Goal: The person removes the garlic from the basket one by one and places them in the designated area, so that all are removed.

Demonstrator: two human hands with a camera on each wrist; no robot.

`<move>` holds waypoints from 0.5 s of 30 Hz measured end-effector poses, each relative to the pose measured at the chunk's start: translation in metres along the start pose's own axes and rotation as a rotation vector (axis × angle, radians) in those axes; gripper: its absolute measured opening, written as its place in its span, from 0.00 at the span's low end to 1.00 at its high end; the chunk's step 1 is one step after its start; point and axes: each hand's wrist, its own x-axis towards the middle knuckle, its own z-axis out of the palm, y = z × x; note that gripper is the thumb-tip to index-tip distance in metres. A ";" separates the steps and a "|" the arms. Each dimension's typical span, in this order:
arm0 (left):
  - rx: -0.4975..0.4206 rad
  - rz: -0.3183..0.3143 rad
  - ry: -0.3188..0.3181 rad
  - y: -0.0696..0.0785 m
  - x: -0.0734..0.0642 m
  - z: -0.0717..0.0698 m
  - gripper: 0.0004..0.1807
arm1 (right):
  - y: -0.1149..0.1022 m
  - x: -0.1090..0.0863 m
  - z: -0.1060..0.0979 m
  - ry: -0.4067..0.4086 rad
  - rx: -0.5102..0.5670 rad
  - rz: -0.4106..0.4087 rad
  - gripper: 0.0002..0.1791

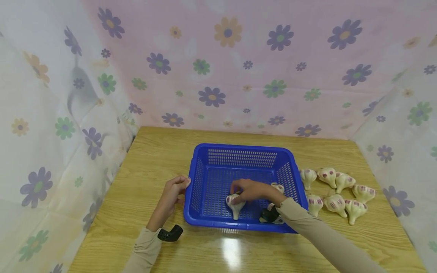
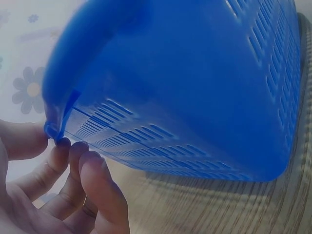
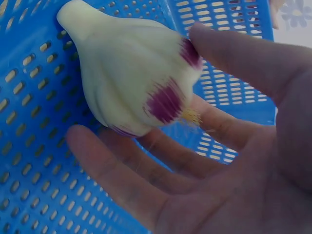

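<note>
A blue plastic basket (image 1: pixel 235 224) with slotted walls stands on the wooden table. At its left side, my left hand (image 1: pixel 172 191) pinches the rim between thumb and fingers, seen close in the left wrist view. Inside the basket, my right hand (image 1: pixel 254 189) holds a garlic bulb (image 1: pixel 235 206), white with purple patches. The right wrist view shows the thumb on one side of this bulb (image 3: pixel 131 73) and the fingers around its root end. More garlic bulbs (image 1: pixel 278 187) lie in the basket's right part, partly hidden by my right arm and the black wrist camera.
To the right of the basket, several garlic bulbs (image 1: pixel 335 204) lie in two loose rows on the table (image 1: pixel 164 151). Flower-printed cloth (image 1: pixel 211 76) stands behind the table and along both sides.
</note>
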 end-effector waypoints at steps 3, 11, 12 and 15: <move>0.014 -0.006 0.004 0.001 0.000 -0.001 0.12 | -0.001 0.003 0.003 -0.023 0.022 0.035 0.14; 0.013 -0.010 -0.005 0.000 -0.001 -0.002 0.11 | -0.002 -0.001 -0.001 -0.013 0.029 -0.006 0.17; 0.010 -0.010 -0.007 0.000 -0.001 -0.002 0.11 | -0.001 -0.002 -0.002 -0.009 0.028 -0.006 0.17; 0.008 -0.013 -0.015 0.000 0.000 -0.001 0.11 | 0.001 -0.005 -0.004 -0.009 0.050 0.010 0.17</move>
